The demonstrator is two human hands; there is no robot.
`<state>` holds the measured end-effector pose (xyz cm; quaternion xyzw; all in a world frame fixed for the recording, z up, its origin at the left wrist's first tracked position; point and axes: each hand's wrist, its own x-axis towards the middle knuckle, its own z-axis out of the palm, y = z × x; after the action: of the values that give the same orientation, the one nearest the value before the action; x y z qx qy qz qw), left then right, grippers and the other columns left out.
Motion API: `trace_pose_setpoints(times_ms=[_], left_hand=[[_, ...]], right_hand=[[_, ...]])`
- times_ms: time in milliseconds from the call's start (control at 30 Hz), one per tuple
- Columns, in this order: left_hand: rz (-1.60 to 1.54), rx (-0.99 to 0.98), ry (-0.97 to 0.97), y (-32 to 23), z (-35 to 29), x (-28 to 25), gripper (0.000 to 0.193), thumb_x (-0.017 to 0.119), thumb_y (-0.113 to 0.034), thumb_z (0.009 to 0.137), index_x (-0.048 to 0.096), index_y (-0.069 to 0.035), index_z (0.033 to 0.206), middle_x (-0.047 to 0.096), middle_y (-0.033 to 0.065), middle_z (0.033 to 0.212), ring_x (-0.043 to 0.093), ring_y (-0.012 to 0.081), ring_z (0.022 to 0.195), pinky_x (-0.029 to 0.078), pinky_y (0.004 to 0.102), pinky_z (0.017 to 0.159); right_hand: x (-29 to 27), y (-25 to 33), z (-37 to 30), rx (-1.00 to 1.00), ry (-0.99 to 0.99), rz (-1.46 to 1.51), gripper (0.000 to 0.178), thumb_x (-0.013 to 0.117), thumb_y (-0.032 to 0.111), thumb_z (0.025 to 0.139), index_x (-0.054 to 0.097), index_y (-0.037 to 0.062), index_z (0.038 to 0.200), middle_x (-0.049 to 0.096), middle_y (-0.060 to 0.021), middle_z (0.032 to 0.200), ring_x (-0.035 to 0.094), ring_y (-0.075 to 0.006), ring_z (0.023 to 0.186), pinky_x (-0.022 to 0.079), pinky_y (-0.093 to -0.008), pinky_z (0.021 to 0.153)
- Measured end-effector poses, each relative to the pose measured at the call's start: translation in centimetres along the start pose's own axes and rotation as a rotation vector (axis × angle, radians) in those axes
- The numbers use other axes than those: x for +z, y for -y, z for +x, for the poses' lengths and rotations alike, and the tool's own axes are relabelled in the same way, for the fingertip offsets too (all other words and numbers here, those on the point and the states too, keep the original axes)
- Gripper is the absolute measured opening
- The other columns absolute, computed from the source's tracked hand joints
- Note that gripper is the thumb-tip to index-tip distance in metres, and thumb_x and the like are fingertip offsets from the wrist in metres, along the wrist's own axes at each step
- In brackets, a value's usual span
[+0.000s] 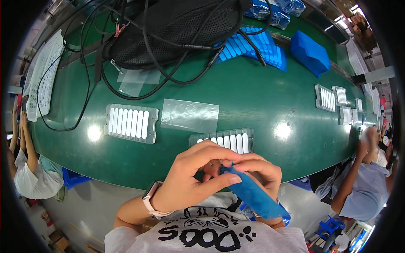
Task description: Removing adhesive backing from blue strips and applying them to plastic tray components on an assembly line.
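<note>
A strip of blue film (255,196) slants down toward my body between my hands. My left hand (190,177), with a watch on its wrist, pinches the strip's upper end between thumb and fingers. My right hand (265,169) meets it there, fingers bent against the same end; the strip covers part of its palm. Just beyond my fingers lies a clear plastic tray (249,134) with a row of white oblong pieces, partly hidden by my hands. A second such tray (154,126) rests to the left, next to a flat clear plastic bag (190,114).
A black mesh bag (177,33) with looping black cables lies at the back. Blue sheets with oblong pieces (249,46) and a blue box-shaped piece (310,52) are beyond it. Several filled trays (325,98) sit at right. People work at both sides.
</note>
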<state>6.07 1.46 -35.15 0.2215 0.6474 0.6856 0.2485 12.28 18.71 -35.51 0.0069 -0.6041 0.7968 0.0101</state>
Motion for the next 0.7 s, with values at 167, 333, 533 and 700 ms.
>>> trace_pose_setpoints(times_ms=[167, 333, 533, 700], left_hand=[[-0.068, -0.033, -0.014, -0.1, -0.2, 0.1, 0.04, 0.078, 0.003, 0.072, 0.062, -0.003, 0.108, 0.056, 0.0053, 0.092, 0.053, 0.0066, 0.073, 0.044, 0.0188, 0.057], [-0.19, -0.074, -0.033, 0.1, 0.1, 0.2, 0.043, 0.077, 0.005, 0.072, 0.058, -0.004, 0.11, 0.055, 0.0044, 0.095, 0.054, 0.0096, 0.079, 0.047, 0.0233, 0.064], [-0.403, -0.188, -0.061, -0.8, 0.0, 0.8, 0.033, 0.076, -0.005, 0.078, 0.06, -0.004, 0.107, 0.058, 0.0038, 0.101, 0.055, 0.0093, 0.088, 0.048, 0.0219, 0.065], [-0.307, -0.16, 0.085, -0.7, -0.3, 0.0, 0.033, 0.071, 0.006, 0.077, 0.057, 0.001, 0.107, 0.061, 0.0091, 0.101, 0.059, 0.0156, 0.092, 0.05, 0.0295, 0.079]], right_hand=[[-0.2, -0.5, 0.0, 0.048, 0.057, 0.245, 0.018, 0.054, -0.008, 0.088, 0.064, -0.0047, 0.102, 0.062, -0.0171, 0.11, 0.062, -0.0221, 0.1, 0.05, -0.0325, 0.086], [0.2, -0.3, 0.0, 0.214, 0.005, 0.356, 0.009, 0.052, 0.0, 0.092, 0.06, -0.0009, 0.095, 0.056, -0.0143, 0.119, 0.055, -0.019, 0.104, 0.045, -0.0349, 0.093], [-0.7, -2.4, 0.3, 0.113, 0.014, 0.551, 0.003, 0.057, 0.008, 0.091, 0.059, 0.0072, 0.094, 0.042, -0.0117, 0.134, 0.044, -0.0178, 0.112, 0.039, -0.034, 0.098], [-0.5, -2.4, 0.2, 0.084, -0.006, 0.523, 0.003, 0.058, 0.01, 0.09, 0.059, 0.0078, 0.091, 0.042, -0.0118, 0.134, 0.043, -0.019, 0.112, 0.039, -0.0355, 0.098]])
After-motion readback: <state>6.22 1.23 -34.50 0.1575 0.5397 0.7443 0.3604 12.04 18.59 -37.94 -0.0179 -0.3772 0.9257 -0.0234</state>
